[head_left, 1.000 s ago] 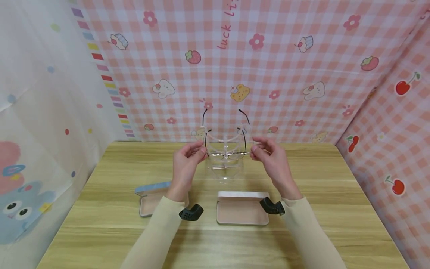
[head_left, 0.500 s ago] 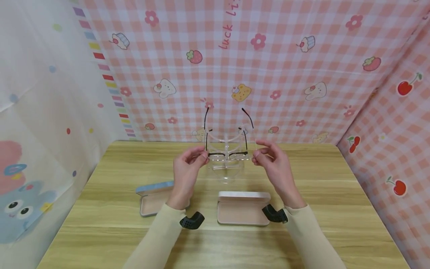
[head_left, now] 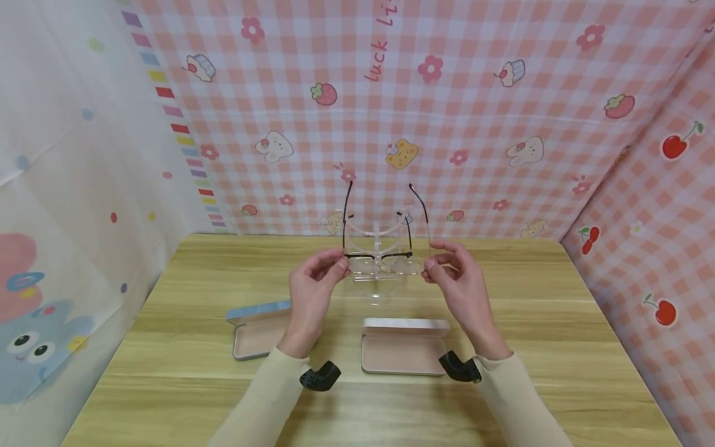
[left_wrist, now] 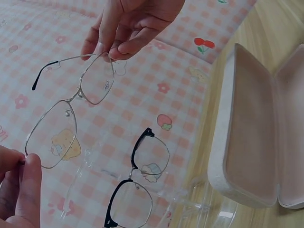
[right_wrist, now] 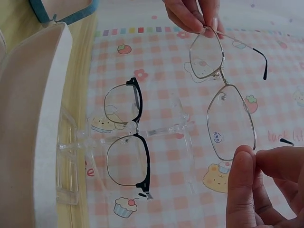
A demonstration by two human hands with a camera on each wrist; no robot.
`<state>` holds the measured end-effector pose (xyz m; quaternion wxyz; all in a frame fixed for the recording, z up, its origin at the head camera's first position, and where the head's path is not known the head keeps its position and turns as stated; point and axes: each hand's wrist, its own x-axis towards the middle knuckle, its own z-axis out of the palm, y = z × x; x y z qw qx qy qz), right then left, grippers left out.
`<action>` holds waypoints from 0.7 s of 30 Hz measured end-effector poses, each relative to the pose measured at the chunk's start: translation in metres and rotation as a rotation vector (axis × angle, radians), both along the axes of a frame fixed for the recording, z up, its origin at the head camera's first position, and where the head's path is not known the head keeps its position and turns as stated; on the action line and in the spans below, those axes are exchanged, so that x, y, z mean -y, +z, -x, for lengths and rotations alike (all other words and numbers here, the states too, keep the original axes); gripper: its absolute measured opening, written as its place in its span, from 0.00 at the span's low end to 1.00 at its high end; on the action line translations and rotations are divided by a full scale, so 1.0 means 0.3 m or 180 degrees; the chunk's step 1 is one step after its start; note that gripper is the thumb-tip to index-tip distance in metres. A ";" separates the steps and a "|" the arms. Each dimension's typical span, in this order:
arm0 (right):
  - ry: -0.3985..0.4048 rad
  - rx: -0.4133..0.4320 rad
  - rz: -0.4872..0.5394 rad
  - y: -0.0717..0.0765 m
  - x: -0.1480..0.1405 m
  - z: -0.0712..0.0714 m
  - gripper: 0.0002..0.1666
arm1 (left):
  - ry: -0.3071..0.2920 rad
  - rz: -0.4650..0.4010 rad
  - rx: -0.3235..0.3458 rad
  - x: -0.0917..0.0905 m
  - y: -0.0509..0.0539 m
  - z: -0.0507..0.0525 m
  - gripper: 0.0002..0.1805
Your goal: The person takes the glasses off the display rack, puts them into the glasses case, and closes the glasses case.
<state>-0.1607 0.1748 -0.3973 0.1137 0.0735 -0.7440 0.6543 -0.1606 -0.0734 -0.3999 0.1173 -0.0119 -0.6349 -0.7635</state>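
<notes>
Both hands hold thin metal-framed eyeglasses (left_wrist: 74,95) by their outer corners, temples unfolded and pointing away from me. My left hand (head_left: 310,292) pinches the left corner between thumb and fingers. At the right corner, my right hand (head_left: 465,288) pinches the same frame. Just behind, a second pair with black half-rims (right_wrist: 146,159) sits on a clear display stand (head_left: 375,232), its temples also unfolded. In the head view the held lenses overlap part of the stand. Whether the two pairs touch, I cannot tell there; both wrist views show them apart.
On the wooden table (head_left: 184,397), an open white glasses case (head_left: 404,355) lies in front of the stand. An open blue case (head_left: 259,338) lies further left, partly hidden by my left hand. A checked cloth (head_left: 357,124) hangs behind the table.
Both hands have brought the metal-framed eyeglasses slightly nearer and to the right, so the black half-rims now show more clearly behind them. The stand and cases stay in place.
</notes>
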 end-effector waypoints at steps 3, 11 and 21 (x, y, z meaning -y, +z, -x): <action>0.0013 -0.0069 -0.0029 -0.006 -0.001 -0.009 0.18 | -0.0015 -0.0032 -0.0025 0.000 -0.007 -0.004 0.13; 0.0018 -0.0219 -0.0054 -0.012 -0.001 -0.032 0.17 | -0.0023 -0.0054 -0.0032 -0.001 -0.019 -0.017 0.12; -0.0070 -0.0322 -0.0261 -0.024 0.005 -0.047 0.14 | -0.0020 -0.0032 -0.0079 0.001 -0.027 -0.029 0.12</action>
